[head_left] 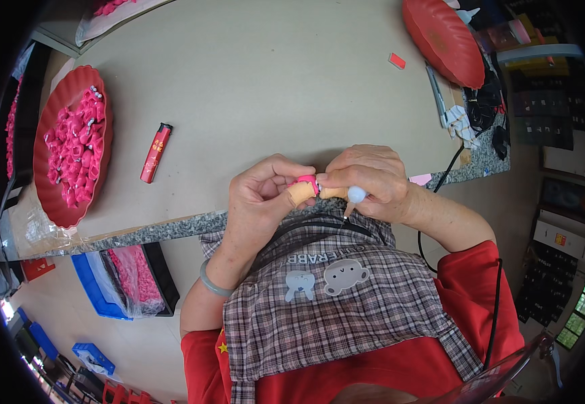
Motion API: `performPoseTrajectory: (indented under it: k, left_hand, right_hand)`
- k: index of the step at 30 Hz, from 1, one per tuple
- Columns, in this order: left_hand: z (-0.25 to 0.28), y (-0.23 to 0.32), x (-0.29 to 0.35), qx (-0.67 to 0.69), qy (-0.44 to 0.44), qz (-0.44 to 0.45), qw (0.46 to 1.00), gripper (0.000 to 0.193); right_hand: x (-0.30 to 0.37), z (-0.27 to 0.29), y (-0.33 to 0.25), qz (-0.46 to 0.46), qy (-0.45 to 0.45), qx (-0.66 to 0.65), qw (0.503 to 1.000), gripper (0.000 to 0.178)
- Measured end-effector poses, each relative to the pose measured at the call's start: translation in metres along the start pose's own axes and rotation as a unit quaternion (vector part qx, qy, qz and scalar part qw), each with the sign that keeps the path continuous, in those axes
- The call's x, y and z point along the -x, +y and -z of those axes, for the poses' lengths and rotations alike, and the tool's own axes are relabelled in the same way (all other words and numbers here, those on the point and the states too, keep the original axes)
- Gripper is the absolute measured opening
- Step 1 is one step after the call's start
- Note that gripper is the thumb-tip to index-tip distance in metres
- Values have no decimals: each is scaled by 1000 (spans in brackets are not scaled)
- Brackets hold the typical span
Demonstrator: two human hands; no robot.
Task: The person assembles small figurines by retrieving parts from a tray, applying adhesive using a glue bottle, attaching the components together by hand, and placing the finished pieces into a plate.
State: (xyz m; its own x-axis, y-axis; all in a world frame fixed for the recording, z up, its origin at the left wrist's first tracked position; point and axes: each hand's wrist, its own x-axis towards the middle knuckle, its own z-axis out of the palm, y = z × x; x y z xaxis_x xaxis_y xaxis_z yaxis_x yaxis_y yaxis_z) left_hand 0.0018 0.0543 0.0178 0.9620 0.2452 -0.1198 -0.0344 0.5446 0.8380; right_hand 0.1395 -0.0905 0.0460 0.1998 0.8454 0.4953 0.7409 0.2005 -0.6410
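Note:
My left hand [257, 194] is closed, pinching a small pink piece [306, 180] between thumb and fingers just off the table's near edge. My right hand [376, 176] is closed too, its fingertips meeting the piece from the right. Tucked in the right hand is a pale blue, rounded thing [356, 194] with a narrow tip pointing down; its kind is unclear. Tan coverings wrap some fingertips on both hands. To the left, a red scalloped tray [42, 192] holds many similar pink pieces. Between it and my left hand lies a red lighter [156, 153].
Another red scalloped tray [434, 40] stands at the far right, near a small red-and-white block [397, 61] and a pen-like tool [435, 91]. A black cable [449, 168] hangs over the table's right edge. Below left, a black crate [164, 279] contains bagged pink pieces.

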Motion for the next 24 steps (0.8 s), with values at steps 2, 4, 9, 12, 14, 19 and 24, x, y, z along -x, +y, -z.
performPoseTrajectory:
  k: [2,4,9,12,14,19,24]
  left_hand:
    - [0,0,0,-3,-2,-3,1000,15]
    - [0,0,0,-4,-2,-3,1000,15]
    - [0,1,0,-3,-1,5,1000,16]
    - [0,1,0,-1,1,6,1000,16]
    - [0,0,0,-1,2,4,1000,16]
    - [-1,2,0,4,3,5,1000,16]
    - [0,3,0,8,6,5,1000,16]
  right_hand:
    - [0,0,0,-1,0,-1,1000,21]
    - [0,0,0,-1,0,-3,1000,21]
    - [0,-1,1,4,5,-3,1000,21]
    - [2,-2,3,8,12,-1,1000,21]
    - [0,-2,1,6,11,-5,1000,21]
    - [-1,-1,5,25,3,-9,1000,19]
    - [1,-4,8,29,25,-22,999,23]
